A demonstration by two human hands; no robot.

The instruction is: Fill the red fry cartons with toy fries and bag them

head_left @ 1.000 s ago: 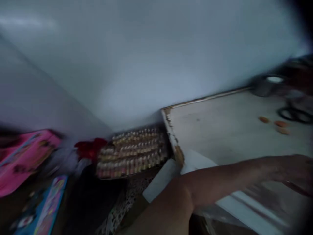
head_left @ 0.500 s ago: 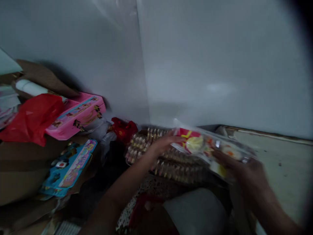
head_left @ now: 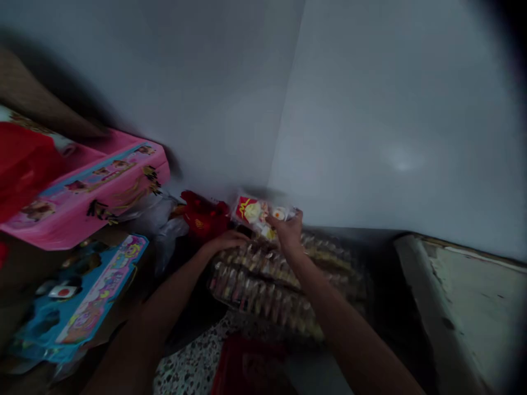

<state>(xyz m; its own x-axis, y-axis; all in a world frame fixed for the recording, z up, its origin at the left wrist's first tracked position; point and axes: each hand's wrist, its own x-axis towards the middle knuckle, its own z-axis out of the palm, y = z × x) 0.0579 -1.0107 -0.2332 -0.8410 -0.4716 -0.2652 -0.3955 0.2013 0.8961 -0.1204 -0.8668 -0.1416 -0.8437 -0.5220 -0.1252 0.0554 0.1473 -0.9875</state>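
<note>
My right hand (head_left: 289, 229) pinches a clear plastic packet (head_left: 250, 210) of toy food, with a red fries-style box and a fried egg inside. It holds the packet against the wall, just above the back of a tray of clear-wrapped small items (head_left: 263, 291). Those items stand in tight rows; their exact kind is too dim to make out. At the tray's back left corner lies my left hand (head_left: 228, 240), its fingers stretched out over the edge, apart from the packet.
A red bag (head_left: 203, 216) stands left of the tray, beside crumpled clear plastic (head_left: 162, 219). Further left are a pink box (head_left: 123, 189) and a blue toy package (head_left: 88, 302). A pale slab (head_left: 473, 307) stands at right. A red object (head_left: 247, 367) sits on the speckled floor (head_left: 189, 356).
The packet has moved left and back toward the wall corner, carried by my right hand. My left hand has let go of it and moved left to the tray's corner. The view has shifted.
</note>
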